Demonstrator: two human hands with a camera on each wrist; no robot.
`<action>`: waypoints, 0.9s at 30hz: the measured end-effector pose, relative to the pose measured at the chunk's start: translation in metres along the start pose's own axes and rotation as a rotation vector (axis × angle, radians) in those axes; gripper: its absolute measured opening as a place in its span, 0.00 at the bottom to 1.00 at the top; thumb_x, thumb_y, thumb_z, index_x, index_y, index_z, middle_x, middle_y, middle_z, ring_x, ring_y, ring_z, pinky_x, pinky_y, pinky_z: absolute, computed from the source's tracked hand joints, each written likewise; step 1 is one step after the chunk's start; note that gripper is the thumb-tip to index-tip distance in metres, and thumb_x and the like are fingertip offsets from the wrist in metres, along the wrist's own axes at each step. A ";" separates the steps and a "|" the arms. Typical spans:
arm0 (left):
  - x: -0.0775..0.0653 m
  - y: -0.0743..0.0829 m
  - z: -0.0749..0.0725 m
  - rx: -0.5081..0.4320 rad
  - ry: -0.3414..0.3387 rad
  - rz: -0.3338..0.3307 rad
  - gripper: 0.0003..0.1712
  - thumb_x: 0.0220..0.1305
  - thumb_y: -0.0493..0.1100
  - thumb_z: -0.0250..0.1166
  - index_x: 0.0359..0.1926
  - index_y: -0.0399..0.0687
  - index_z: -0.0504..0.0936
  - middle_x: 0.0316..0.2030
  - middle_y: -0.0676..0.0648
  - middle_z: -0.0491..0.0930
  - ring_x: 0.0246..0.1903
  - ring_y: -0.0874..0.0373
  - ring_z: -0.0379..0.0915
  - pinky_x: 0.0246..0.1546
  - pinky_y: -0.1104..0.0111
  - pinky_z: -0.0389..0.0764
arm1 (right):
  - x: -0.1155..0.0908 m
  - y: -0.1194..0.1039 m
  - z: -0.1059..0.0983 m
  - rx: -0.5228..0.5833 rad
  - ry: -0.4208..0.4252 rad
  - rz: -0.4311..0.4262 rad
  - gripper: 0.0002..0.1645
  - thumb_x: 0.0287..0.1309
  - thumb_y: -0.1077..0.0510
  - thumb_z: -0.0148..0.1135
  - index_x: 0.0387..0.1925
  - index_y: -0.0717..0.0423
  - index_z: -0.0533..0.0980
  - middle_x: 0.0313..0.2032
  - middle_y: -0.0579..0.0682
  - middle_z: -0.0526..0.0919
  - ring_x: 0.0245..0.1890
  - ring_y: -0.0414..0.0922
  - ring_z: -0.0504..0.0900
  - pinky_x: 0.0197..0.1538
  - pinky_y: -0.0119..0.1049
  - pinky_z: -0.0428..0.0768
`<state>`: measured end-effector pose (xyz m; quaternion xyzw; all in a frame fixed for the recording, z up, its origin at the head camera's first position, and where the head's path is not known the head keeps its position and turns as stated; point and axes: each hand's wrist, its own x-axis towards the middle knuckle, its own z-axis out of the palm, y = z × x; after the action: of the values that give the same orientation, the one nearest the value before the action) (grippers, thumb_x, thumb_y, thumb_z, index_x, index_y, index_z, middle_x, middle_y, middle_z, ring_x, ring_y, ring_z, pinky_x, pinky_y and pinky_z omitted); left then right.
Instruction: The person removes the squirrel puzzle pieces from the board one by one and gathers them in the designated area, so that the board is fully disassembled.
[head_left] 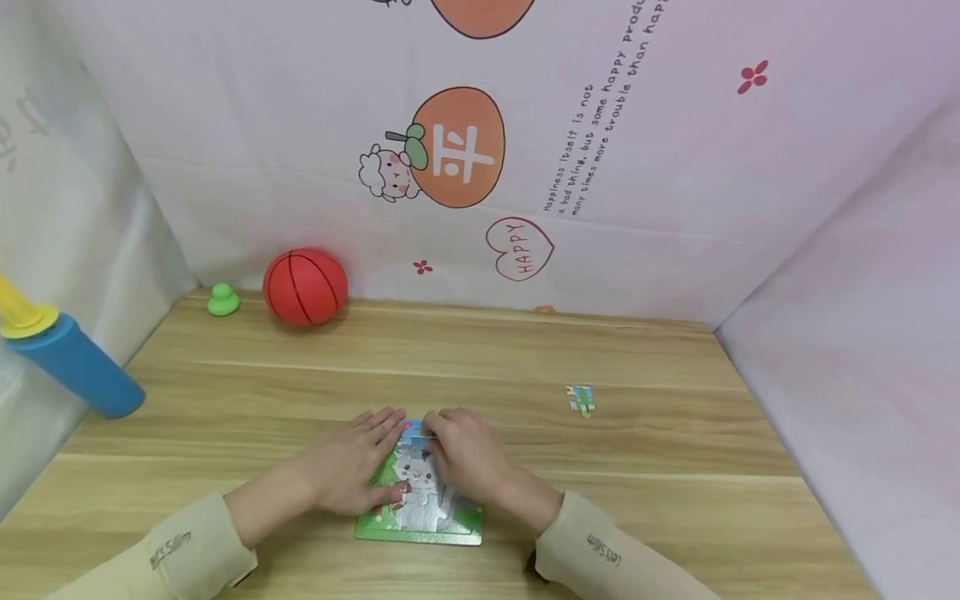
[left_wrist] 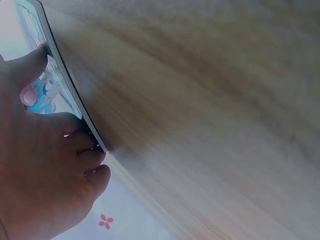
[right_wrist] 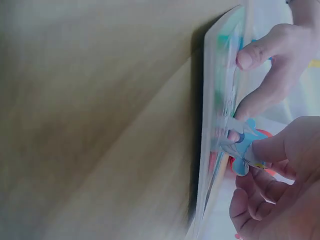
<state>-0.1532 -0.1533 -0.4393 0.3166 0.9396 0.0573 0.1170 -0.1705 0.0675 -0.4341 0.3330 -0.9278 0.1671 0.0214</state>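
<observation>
A jigsaw puzzle board point(head_left: 390, 531) with a green border and a grey-white cartoon animal lies on the table between the two hands. My left hand point(head_left: 351, 468) rests along its left side, fingers extended toward the top edge and thumb lying over the picture. Over the board's upper right part, my right hand point(head_left: 471, 457) pinches a light-blue puzzle piece point(right_wrist: 244, 150) between thumb and fingers. In the right wrist view this piece stands tilted up from the board, close to the left hand's fingers. The right hand hides part of the picture in the head view.
A loose puzzle piece point(head_left: 581, 400) lies to the right on the wooden table point(head_left: 660, 467). Along the back stand a red ball point(head_left: 305, 287) and a small green toy point(head_left: 223, 300). A blue pump point(head_left: 78, 367) with yellow handle is at left. Printed cloth walls enclose the table.
</observation>
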 end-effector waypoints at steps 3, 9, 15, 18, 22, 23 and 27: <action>0.000 0.000 0.001 -0.007 0.003 0.000 0.55 0.70 0.71 0.59 0.79 0.34 0.58 0.81 0.35 0.55 0.82 0.39 0.51 0.82 0.46 0.59 | -0.001 0.003 -0.002 0.079 0.040 0.010 0.03 0.68 0.63 0.64 0.40 0.56 0.82 0.37 0.50 0.88 0.39 0.44 0.86 0.44 0.34 0.87; 0.000 0.001 0.002 -0.007 0.006 -0.003 0.55 0.70 0.70 0.58 0.79 0.34 0.57 0.81 0.35 0.54 0.82 0.39 0.50 0.83 0.46 0.58 | -0.005 0.052 -0.015 0.176 0.192 -0.017 0.06 0.62 0.71 0.62 0.35 0.59 0.81 0.31 0.53 0.86 0.32 0.46 0.83 0.35 0.34 0.85; 0.001 0.001 0.001 -0.011 -0.002 -0.014 0.53 0.71 0.69 0.59 0.80 0.35 0.57 0.82 0.36 0.54 0.83 0.40 0.48 0.83 0.46 0.57 | -0.014 0.132 -0.029 0.182 0.165 0.082 0.05 0.68 0.67 0.62 0.40 0.59 0.83 0.39 0.55 0.90 0.39 0.49 0.89 0.43 0.43 0.90; 0.001 0.001 0.000 -0.012 -0.006 -0.013 0.54 0.71 0.69 0.59 0.80 0.35 0.57 0.82 0.36 0.54 0.83 0.40 0.48 0.83 0.47 0.57 | -0.021 0.141 -0.049 0.205 0.081 0.201 0.06 0.67 0.69 0.62 0.41 0.61 0.83 0.40 0.57 0.90 0.39 0.49 0.87 0.45 0.46 0.88; 0.000 0.000 0.001 -0.019 -0.009 -0.014 0.54 0.71 0.69 0.59 0.80 0.35 0.56 0.82 0.36 0.54 0.83 0.40 0.49 0.83 0.46 0.57 | -0.024 0.158 -0.051 0.217 0.012 0.273 0.06 0.70 0.68 0.60 0.43 0.62 0.83 0.42 0.57 0.89 0.38 0.45 0.83 0.45 0.43 0.85; -0.001 -0.001 0.001 -0.021 -0.007 -0.012 0.54 0.70 0.69 0.59 0.80 0.35 0.56 0.82 0.36 0.54 0.83 0.40 0.49 0.83 0.46 0.58 | -0.025 0.160 -0.050 0.216 0.004 0.282 0.07 0.70 0.67 0.60 0.43 0.61 0.83 0.43 0.57 0.89 0.38 0.45 0.82 0.45 0.42 0.85; -0.001 -0.001 0.001 -0.019 -0.004 -0.006 0.54 0.70 0.70 0.59 0.80 0.36 0.56 0.82 0.37 0.53 0.83 0.41 0.48 0.83 0.47 0.58 | -0.025 0.164 -0.047 0.187 0.000 0.315 0.07 0.70 0.66 0.61 0.44 0.61 0.84 0.44 0.58 0.88 0.40 0.46 0.81 0.47 0.44 0.85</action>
<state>-0.1534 -0.1546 -0.4401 0.3130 0.9397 0.0651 0.1218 -0.2573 0.2164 -0.4417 0.1842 -0.9489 0.2539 -0.0359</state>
